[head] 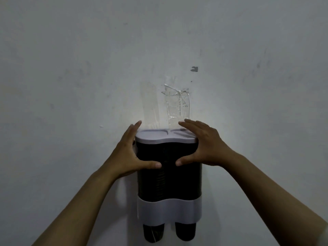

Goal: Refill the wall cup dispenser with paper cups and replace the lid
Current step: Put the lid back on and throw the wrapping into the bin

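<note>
A double cup dispenser (169, 180) hangs on the wall, with a dark see-through body and a pale band (169, 211) across its lower part. Its pale lid (164, 137) sits on top. Two dark cups (153, 232) poke out of the bottom, side by side. My left hand (130, 150) wraps the upper left of the dispenser, fingers at the lid's left edge and thumb on the dark front. My right hand (202, 144) mirrors it on the upper right, fingers over the lid's right end and thumb on the front.
Strips of clear tape (178, 105) are stuck on the white wall (71, 77) just above the dispenser. A small dark mark (194, 69) sits higher on the wall. Bare wall spreads on both sides.
</note>
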